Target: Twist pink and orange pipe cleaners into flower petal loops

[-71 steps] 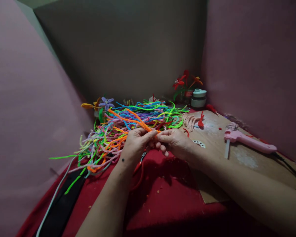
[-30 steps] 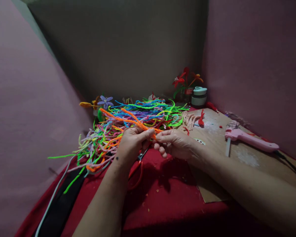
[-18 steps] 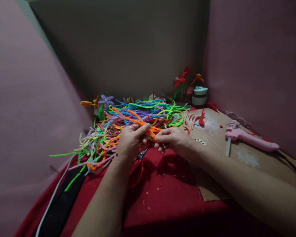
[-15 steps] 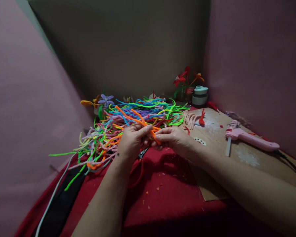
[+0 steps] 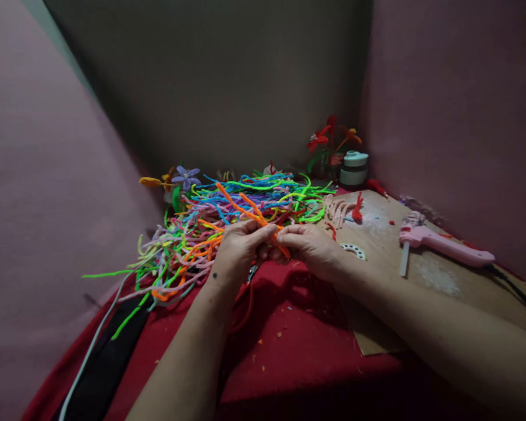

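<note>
Orange pipe cleaners cross one another between my hands, their loose ends pointing up and to the left. My left hand pinches them between thumb and fingers near the crossing. Close against it, my right hand grips the orange strands with thumb and forefinger; its other fingers are partly hidden. Behind the hands lies a big heap of pipe cleaners in green, blue, pink, purple and yellow. Scissors with red handles lie on the cloth under my left wrist, partly covered.
A pink glue gun rests on a brown board at the right, near a white ring with holes. Pipe-cleaner flowers and a lidded jar stand at the back. Red cloth covers the table.
Both hands have shifted slightly to the right with the orange pipe cleaners, whose upper ends have swung a little to the right. Both grips stay closed.
</note>
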Motion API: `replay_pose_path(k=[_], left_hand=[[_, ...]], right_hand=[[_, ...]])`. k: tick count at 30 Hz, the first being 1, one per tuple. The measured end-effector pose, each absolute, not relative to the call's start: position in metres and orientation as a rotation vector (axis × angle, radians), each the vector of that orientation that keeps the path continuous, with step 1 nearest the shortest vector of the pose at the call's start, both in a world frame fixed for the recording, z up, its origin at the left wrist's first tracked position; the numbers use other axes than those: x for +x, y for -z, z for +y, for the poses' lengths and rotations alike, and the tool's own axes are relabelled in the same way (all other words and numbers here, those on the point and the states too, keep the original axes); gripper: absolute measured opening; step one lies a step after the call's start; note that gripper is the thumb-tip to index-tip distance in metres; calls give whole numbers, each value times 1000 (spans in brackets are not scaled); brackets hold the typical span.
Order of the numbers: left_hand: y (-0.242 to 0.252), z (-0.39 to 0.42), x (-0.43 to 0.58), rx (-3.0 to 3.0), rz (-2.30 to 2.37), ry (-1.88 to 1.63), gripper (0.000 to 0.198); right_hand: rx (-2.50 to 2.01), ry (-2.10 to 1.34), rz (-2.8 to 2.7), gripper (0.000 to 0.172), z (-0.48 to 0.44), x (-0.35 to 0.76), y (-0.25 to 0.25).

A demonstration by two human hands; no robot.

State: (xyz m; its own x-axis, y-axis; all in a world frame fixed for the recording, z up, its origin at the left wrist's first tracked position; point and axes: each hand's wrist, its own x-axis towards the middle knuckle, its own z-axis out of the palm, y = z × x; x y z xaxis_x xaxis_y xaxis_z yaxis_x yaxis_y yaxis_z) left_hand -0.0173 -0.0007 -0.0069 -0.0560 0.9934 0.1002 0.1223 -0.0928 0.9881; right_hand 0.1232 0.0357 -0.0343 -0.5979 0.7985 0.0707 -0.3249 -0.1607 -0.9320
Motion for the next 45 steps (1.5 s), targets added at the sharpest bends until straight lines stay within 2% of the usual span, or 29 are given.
replay_pose_path(k=[4,14,18,23,28,35,38,42,45], left_hand=[[5,-1,-16,1368,1336,-1256,29],[0,-7,0,1409,1550,-1407,30],[6,-6,-1,1512,1540,-1422,22],[13,-1,-9,2156,1520,-1517,9],[7,3,-17,2907,1592,-1281,14],[-5,-3,-23,3108,1546,-1047,21],[-9,-8,-21,2925,1597,-966,22],[-14,-13,-20,2171,1639,-969,21],[-14,-14,-23,1548,1426,-965,20]], right_hand=[[-556,-1847,-1338,15,36,123,36],[-647,-1830,-1205,8,38,123,36],[-625,-1881,-1173,7,41,124,36],[-631,-1913,-1129,5,45,127,36],[-572,-1933,-1200,8,48,128,37],[-552,-1878,-1405,13,46,132,29],[-629,-1641,-1634,14,42,132,29],[-664,-767,-1986,17,30,132,32],[-539,-274,-2075,18,24,133,34]])
